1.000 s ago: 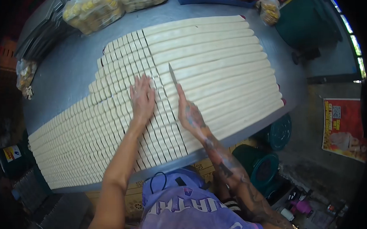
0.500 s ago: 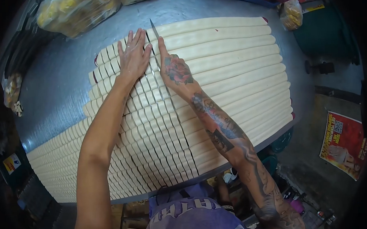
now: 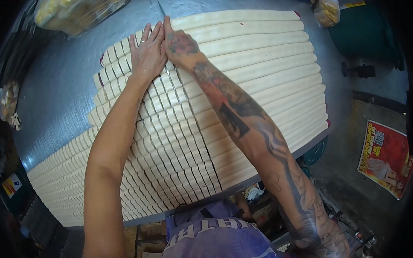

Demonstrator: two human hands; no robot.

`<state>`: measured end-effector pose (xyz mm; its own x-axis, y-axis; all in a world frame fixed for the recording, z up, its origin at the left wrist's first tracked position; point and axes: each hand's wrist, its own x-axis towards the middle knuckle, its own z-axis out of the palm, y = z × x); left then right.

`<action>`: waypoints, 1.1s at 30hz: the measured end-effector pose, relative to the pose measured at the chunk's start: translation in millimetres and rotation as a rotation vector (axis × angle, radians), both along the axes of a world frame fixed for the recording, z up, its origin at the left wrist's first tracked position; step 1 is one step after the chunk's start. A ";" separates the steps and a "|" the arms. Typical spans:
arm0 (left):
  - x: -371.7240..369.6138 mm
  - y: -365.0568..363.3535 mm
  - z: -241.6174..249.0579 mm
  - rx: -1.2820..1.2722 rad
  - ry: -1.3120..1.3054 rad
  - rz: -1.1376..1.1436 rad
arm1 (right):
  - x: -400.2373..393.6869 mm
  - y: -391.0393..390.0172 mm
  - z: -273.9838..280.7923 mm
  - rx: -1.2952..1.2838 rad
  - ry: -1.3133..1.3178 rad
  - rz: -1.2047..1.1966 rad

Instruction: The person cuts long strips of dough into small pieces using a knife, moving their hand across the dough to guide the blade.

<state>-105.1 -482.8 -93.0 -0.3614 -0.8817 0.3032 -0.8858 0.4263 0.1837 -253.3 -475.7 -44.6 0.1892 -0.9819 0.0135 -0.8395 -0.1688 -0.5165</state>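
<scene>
Long pale dough rolls [image 3: 258, 53] lie side by side across the table. Their left part is sliced crosswise into several narrow columns of dough pieces [image 3: 169, 130], with dark gaps between them. My left hand [image 3: 149, 53] rests flat on the sliced dough near the far end, fingers slightly spread. Right beside it, my right hand [image 3: 181, 47] is closed around a knife, its index finger stretched along the top. The tip of the knife [image 3: 161, 9] sticks out beyond the farthest roll, over the bare metal; the handle is hidden in my fist.
The metal table [image 3: 61, 84] shows around the dough. A large plastic bag of yellow items [image 3: 75, 17] sits at the back left, a smaller bag [image 3: 326, 12] at the back right. To the right are a dark green container [image 3: 363, 34] and a red poster [image 3: 385, 158].
My right hand has moved away from me and a little left with the knife, now touching or nearly touching my left hand. The view has shifted slightly.
</scene>
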 end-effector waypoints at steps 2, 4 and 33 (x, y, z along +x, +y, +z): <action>-0.7 -1.3 0.9 -0.002 0.005 0.002 | -9.3 23.1 -9.6 -0.004 0.059 -0.017; -0.7 -0.3 3.0 0.070 -0.004 0.024 | -23.2 76.9 -10.6 -0.083 0.009 0.070; -41.6 246.1 21.0 0.153 0.031 -0.032 | -71.7 416.6 18.0 0.196 0.030 -0.018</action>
<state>-146.7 -236.7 -72.0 -0.3824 -0.9068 0.1777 -0.8651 0.4189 0.2761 -325.0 -59.1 -26.6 0.1694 -0.9684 -0.1832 -0.8571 -0.0530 -0.5124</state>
